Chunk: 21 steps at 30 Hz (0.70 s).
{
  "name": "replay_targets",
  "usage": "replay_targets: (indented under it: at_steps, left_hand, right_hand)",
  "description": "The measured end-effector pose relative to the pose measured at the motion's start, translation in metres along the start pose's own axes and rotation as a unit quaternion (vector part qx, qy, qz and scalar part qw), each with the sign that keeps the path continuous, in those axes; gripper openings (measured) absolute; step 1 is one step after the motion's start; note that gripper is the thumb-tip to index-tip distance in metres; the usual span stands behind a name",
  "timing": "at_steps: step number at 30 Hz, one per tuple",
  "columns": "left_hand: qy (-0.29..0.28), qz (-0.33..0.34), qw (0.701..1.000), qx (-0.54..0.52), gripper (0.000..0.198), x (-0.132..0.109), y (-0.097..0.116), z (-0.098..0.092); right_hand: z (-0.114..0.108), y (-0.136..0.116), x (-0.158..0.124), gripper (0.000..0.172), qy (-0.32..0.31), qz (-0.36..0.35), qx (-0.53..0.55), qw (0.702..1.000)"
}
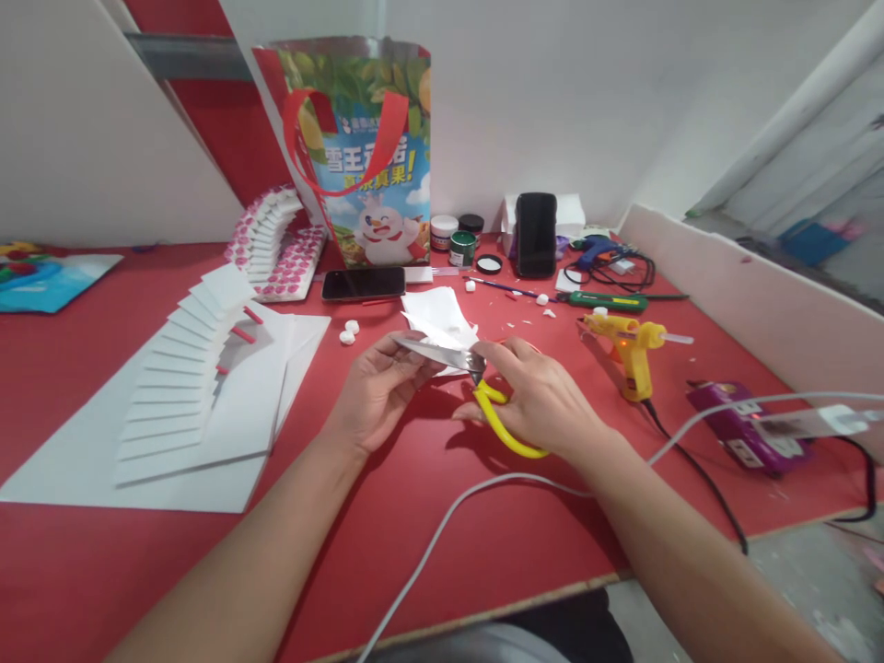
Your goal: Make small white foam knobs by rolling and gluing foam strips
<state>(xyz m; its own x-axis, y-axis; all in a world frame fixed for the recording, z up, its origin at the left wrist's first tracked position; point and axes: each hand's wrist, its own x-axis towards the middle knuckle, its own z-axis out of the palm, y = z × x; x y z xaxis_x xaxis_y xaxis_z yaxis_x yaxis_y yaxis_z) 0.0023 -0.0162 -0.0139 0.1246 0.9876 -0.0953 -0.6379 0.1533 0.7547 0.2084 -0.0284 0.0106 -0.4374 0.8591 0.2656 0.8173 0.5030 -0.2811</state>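
My right hand (542,391) grips a pair of scissors (494,410) with yellow handles. Their metal blades point left and reach over the fingers of my left hand (379,382). Those left fingers are pinched together just under the blades, and what they hold is mostly hidden. Crumpled white paper (438,313) lies right behind both hands, with part of it covered by the blades. Two small white lumps (349,331) rest on the red table to the left of the paper.
A fan-shaped stair model (180,368) stands on white boards at left. Behind are a phone (364,284), a colourful bag (373,138) and paint jars (462,249). To the right lie a yellow glue gun (632,350), a green-handled tool (608,301) and a purple power box (746,428). A white cable (476,488) crosses the front.
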Motion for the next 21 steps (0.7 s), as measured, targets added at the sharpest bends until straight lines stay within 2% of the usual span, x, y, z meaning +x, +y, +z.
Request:
replay_targets:
  at_steps: [13,17,19,21]
  left_hand:
    - [-0.005,-0.01,1.0,0.014,0.023,0.0002,0.0007,0.0009]
    - [0.002,-0.019,1.0,0.001,0.024,0.0006,0.0009,0.0005]
    - [-0.003,-0.024,1.0,-0.002,0.025,0.0001,0.0019,0.0]
    - [-0.013,-0.033,0.999,-0.008,0.024,-0.0004,0.0029,-0.0007]
  right_hand:
    - [-0.0005,0.0015,-0.002,0.065,-0.024,0.018,0.026,0.999]
    - [-0.0005,-0.0008,-0.0022,0.058,-0.028,0.03,0.049,0.998]
    - [-0.0006,-0.0002,-0.0008,0.053,-0.008,0.058,0.074,0.996]
    - [-0.0015,0.0038,0.0014,0.047,0.025,0.114,0.093,0.989]
